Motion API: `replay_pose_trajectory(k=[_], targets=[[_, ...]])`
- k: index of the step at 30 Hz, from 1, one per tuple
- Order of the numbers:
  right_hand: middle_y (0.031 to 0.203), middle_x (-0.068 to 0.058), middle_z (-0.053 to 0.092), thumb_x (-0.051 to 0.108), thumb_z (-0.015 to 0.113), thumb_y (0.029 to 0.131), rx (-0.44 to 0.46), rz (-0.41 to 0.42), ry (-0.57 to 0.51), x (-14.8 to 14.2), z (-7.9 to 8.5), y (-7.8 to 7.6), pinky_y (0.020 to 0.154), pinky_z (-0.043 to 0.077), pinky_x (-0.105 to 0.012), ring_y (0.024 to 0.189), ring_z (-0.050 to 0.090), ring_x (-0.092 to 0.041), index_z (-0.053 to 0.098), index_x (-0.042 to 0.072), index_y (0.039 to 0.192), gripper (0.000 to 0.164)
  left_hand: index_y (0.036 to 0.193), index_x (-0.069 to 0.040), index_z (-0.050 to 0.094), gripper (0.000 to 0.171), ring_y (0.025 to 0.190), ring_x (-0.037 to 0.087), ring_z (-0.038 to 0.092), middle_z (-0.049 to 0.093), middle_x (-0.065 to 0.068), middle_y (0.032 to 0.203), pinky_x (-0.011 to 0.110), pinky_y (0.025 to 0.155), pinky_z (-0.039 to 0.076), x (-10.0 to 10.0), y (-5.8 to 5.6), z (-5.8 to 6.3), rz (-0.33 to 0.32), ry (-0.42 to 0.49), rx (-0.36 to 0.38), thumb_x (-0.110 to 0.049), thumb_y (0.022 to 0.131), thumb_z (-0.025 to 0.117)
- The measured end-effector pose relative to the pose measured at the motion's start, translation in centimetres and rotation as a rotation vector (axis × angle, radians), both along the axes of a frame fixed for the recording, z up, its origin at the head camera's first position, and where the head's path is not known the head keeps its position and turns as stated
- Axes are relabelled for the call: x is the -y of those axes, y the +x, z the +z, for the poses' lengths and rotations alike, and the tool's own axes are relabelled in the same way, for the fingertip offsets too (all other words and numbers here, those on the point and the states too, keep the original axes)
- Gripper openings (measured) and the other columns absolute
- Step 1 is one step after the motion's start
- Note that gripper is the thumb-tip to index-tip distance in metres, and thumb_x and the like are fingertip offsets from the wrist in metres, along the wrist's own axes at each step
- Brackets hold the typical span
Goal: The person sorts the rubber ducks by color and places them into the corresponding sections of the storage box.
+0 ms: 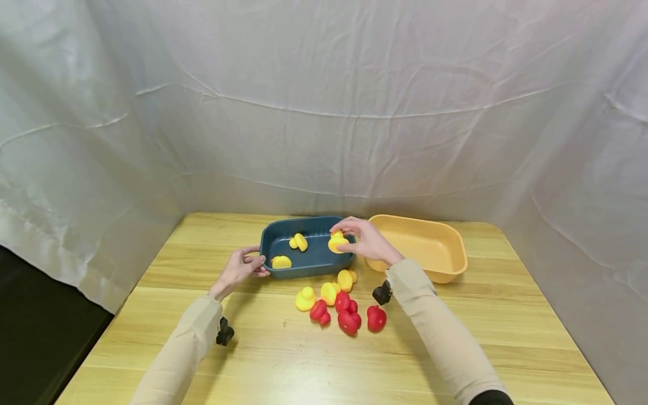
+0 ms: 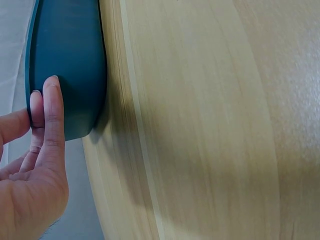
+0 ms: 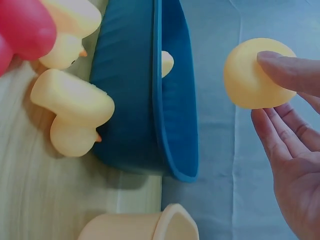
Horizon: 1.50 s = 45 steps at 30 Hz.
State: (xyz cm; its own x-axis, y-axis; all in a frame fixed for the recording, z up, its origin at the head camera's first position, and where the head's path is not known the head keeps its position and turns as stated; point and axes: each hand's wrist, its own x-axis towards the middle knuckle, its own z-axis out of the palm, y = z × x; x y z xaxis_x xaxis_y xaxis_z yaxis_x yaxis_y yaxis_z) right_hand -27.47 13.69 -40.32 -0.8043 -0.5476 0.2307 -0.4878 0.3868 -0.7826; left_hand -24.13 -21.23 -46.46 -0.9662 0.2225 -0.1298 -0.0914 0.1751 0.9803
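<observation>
My right hand [image 1: 368,241] pinches a yellow rubber duck [image 1: 336,243] over the right end of the dark blue bin [image 1: 304,272]; the right wrist view shows the duck [image 3: 250,75] between thumb and fingers. Two more yellow ducks, one near the bin's middle [image 1: 300,242] and one at its front left [image 1: 280,262], lie inside. With thumb and fingers my left hand [image 1: 242,266] grips the bin's left end, the rim [image 2: 31,65] lying between them in the left wrist view.
Just in front of the bin lie several loose ducks, yellow ones [image 1: 305,299] and red ones [image 1: 349,321]. One red duck [image 1: 376,318] sits apart to the right. A yellow-orange bin [image 1: 448,253] stands right of the blue one. A pale curtain [image 1: 324,140] hangs behind the table.
</observation>
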Motion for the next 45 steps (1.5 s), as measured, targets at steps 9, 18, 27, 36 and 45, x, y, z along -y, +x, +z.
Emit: replay_pose_trajectory(k=[9,18,27,36,45], targets=[[0.123,-0.020,0.065,0.000,0.078,0.084,-0.008,0.016,-0.013,1.6,0.0,-1.2,0.111,0.051,-0.048,0.114,0.064,-0.035,0.067,-0.004,0.121,0.038,0.150,0.017,0.026,0.056,0.072,0.007,0.071,0.075,0.008,0.087,0.026,0.078,0.065,0.0,0.0,0.0,0.007,0.000,0.017,-0.003,0.103,0.052],[0.124,-0.020,0.064,-0.004,0.076,0.085,0.042,0.022,-0.018,3.1,-0.6,-2.1,0.112,0.050,-0.046,0.118,0.063,-0.034,0.067,-0.003,0.120,0.036,0.149,0.018,0.025,0.057,0.071,0.007,0.072,0.074,0.006,0.084,0.028,0.078,0.065,0.2,-0.2,-0.2,-0.001,0.008,0.012,-0.002,0.103,0.051],[0.124,-0.023,0.064,-0.005,0.074,0.085,0.063,0.007,0.010,4.6,-1.5,-2.5,0.109,0.053,-0.047,0.116,0.065,-0.037,0.066,-0.005,0.121,0.036,0.150,0.017,0.025,0.057,0.071,0.006,0.072,0.075,0.008,0.087,0.027,0.078,0.065,0.4,-0.2,-0.2,-0.006,0.002,0.012,-0.004,0.103,0.052],[0.127,-0.020,0.065,-0.003,0.074,0.087,0.074,-0.003,0.050,6.0,-1.5,-2.1,0.110,0.052,-0.044,0.120,0.064,-0.035,0.065,-0.005,0.123,0.037,0.149,0.017,0.026,0.056,0.071,0.006,0.072,0.076,0.013,0.090,0.030,0.080,0.065,0.3,-0.2,-0.1,-0.007,-0.014,0.001,-0.004,0.104,0.051],[0.130,-0.018,0.065,-0.002,0.075,0.086,0.083,-0.010,0.062,6.6,-1.9,-2.2,0.110,0.053,-0.042,0.120,0.064,-0.032,0.066,-0.003,0.123,0.038,0.149,0.018,0.027,0.056,0.071,0.006,0.072,0.076,0.012,0.089,0.031,0.080,0.065,0.3,-0.2,-0.1,-0.005,-0.002,0.009,-0.003,0.103,0.052]])
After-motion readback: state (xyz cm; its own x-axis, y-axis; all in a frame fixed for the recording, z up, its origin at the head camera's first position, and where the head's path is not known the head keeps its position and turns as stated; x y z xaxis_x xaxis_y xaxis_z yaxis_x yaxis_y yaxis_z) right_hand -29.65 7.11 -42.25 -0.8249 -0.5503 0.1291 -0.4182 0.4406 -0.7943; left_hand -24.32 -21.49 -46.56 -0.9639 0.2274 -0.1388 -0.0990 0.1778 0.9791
